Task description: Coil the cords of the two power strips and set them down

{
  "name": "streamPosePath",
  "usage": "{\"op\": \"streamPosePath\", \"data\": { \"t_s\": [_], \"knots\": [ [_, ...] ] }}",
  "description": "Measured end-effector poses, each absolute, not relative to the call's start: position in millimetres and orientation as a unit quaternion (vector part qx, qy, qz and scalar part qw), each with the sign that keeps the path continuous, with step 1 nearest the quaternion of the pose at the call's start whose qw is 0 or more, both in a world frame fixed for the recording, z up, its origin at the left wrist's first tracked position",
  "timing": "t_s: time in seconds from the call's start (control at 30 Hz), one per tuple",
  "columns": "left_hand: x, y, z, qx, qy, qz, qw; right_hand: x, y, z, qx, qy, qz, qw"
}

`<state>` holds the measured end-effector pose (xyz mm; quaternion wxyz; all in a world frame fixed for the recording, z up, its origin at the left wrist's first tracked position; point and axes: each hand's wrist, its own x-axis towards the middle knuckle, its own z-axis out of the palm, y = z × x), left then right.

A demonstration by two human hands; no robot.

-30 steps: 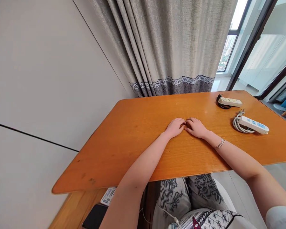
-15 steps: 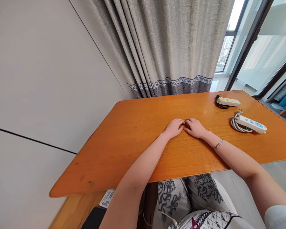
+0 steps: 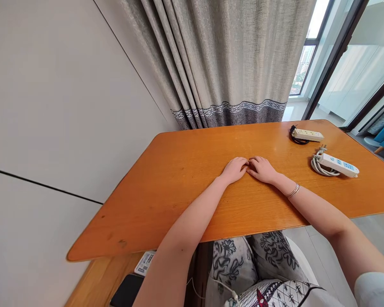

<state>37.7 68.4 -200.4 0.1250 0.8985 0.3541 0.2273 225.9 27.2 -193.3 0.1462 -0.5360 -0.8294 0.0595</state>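
Observation:
My left hand (image 3: 235, 170) rests palm down on the orange-brown wooden table (image 3: 185, 153), its fingers loosely curved and holding nothing I can see. Close against it, fingertip to fingertip, lies my right hand (image 3: 261, 169), also palm down with the thumb apart from the fingers. A bracelet circles my right wrist. To the right of my hands sits a white power strip (image 3: 338, 165) with blue socket panels and a coiled grey cord. Behind that one is a cream power strip (image 3: 308, 135) with a black cord and plug.
A grey curtain (image 3: 233, 64) hangs behind the far table edge, and a white wall panel (image 3: 67, 106) borders the left. Under the near left edge are a white labelled box (image 3: 144, 263) and a dark flat object (image 3: 127, 291). A thin white cable hangs by my lap.
The view has shifted very slightly. Both hands and the two power strips stay where they were on the table.

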Motion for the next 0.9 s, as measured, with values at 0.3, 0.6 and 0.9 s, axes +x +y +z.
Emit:
{"op": "streamPosePath", "data": {
  "t_s": [0.3,0.6,0.9],
  "knots": [
    [38,68,-201,0.898,0.357,0.227,0.123,227,28,-195,-0.532,-0.831,0.056,0.151],
    [39,66,-197,0.900,0.357,0.221,0.119,230,31,-200,-0.520,-0.837,0.056,0.160],
    [39,66,-196,0.897,0.361,0.221,0.127,232,34,-205,-0.509,-0.843,0.050,0.168]
  ]
}}
